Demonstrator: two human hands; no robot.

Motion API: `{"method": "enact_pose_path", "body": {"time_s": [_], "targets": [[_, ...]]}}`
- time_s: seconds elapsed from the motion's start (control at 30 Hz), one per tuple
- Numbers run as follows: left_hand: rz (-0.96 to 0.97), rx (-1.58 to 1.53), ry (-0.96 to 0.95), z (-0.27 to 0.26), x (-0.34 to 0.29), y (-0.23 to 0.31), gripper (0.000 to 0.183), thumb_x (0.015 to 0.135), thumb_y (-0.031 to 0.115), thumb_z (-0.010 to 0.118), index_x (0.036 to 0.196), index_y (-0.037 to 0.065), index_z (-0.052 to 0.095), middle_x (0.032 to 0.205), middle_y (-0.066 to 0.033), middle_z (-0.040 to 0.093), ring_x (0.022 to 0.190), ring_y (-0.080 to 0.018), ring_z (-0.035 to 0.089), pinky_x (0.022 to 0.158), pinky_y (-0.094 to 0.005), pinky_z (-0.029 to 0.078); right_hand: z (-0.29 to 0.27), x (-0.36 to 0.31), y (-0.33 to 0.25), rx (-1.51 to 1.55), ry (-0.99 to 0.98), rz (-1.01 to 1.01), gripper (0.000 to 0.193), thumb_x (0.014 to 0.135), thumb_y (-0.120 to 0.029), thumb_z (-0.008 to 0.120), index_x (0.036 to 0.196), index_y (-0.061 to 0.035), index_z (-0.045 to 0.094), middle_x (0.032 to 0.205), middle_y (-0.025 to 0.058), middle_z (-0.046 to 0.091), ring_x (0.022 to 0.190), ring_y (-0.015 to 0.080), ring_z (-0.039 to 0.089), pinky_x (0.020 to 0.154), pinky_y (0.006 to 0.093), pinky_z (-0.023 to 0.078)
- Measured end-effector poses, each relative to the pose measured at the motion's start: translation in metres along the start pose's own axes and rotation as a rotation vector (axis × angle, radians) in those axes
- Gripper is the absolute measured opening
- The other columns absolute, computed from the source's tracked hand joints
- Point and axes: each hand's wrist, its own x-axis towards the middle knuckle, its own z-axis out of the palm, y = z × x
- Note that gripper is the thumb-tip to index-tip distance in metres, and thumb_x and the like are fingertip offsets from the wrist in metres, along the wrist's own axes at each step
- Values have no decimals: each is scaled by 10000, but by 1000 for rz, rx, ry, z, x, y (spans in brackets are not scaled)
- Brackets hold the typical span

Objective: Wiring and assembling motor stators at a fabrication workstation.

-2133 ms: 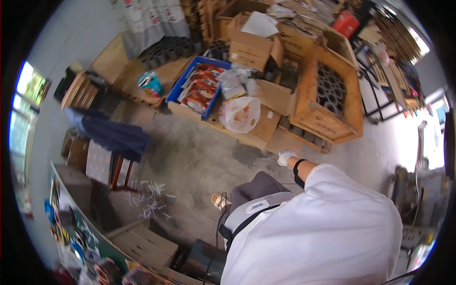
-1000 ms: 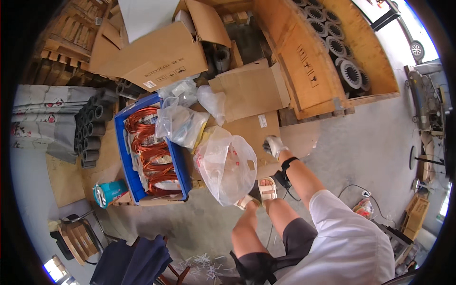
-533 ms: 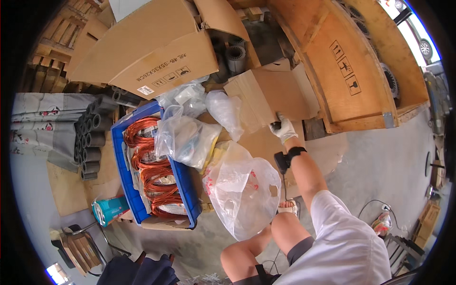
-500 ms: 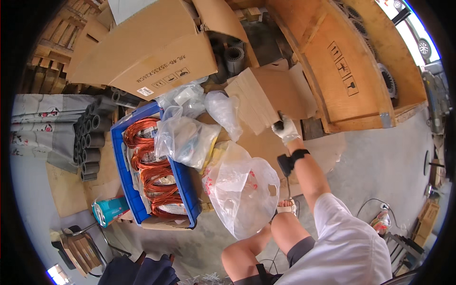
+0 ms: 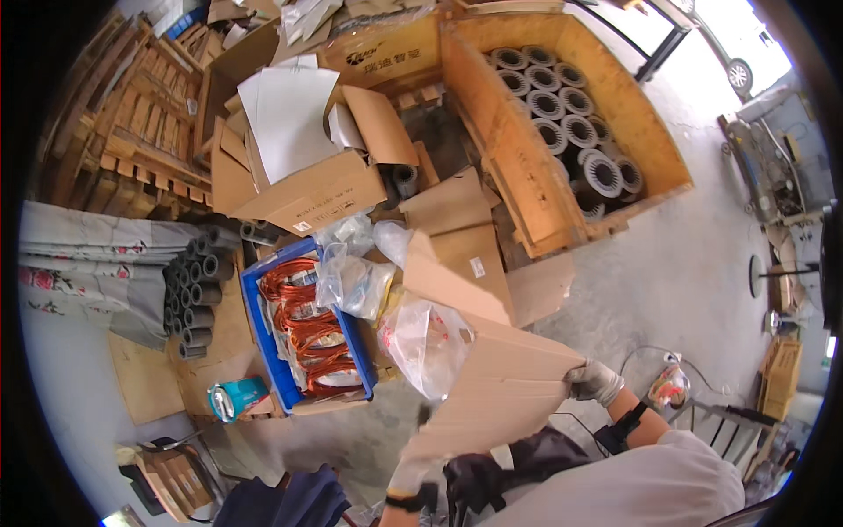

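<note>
A large creased cardboard sheet (image 5: 496, 382) is tilted in front of me, between my hands. My right hand (image 5: 595, 381), in a pale glove, is closed on its right edge. At the sheet's lower left corner is my left hand (image 5: 408, 474), also gloved and slightly blurred; it grips that edge, its fingers partly hidden by the cardboard. Beyond the sheet lies an opened cardboard box (image 5: 470, 256). Left of the sheet, a clear plastic bag (image 5: 417, 342) is partly covered by it. A blue crate (image 5: 261, 321) holds several coils of copper wire (image 5: 320, 338).
A wooden crate (image 5: 500, 145) of slotted metal cores (image 5: 580, 132) stands at far right. Grey tubes (image 5: 200, 294) are stacked at left, near a teal container (image 5: 237, 398). A big carton (image 5: 320, 198) with white sheets stands at the back. A chair (image 5: 171, 474) is at lower left.
My right hand has drawn back toward me from the cardboard by the wooden crate. My left hand has come into view, and the sheet is now between both hands. The view has shifted.
</note>
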Motion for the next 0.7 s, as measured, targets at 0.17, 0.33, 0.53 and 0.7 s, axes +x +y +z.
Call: {"method": "enact_pose_path", "body": {"time_s": [0.17, 0.33, 0.53, 0.7], "targets": [[-203, 17, -611, 41, -7, 125, 472, 751, 180, 799, 1163, 4, 647, 1141, -103, 665, 1072, -213, 596, 951, -362, 455, 56, -94, 63, -17, 270, -179, 373, 900, -23, 629, 1268, -53, 578, 1177, 58, 642, 1074, 219, 621, 904, 402, 533], [-109, 90, -721, 51, -24, 87, 363, 869, 224, 708, 1141, -9, 645, 1043, -75, 696, 956, -168, 618, 875, -345, 486, 72, -137, 133, 44, 514, -276, 362, 897, -19, 619, 1252, -14, 550, 1182, 69, 621, 1066, 203, 613, 918, 359, 513], [-233, 243, -296, 12, -42, 89, 407, 979, 309, 520, 1163, -42, 615, 1038, -114, 703, 981, -203, 638, 858, -352, 494, 46, -119, 202, -74, 389, 12, 355, 918, -124, 645, 1231, 11, 545, 1008, 66, 653, 865, 179, 650, 743, 302, 554], [-242, 476, 170, -73, -86, 99, 399, 983, 245, 535, 1215, -79, 557, 1170, -154, 628, 1045, -237, 598, 896, -385, 482, -56, -55, 205, -227, 671, 92, 381, 903, -208, 618, 1230, -22, 556, 991, 84, 650, 832, 190, 643, 661, 329, 544]]}}
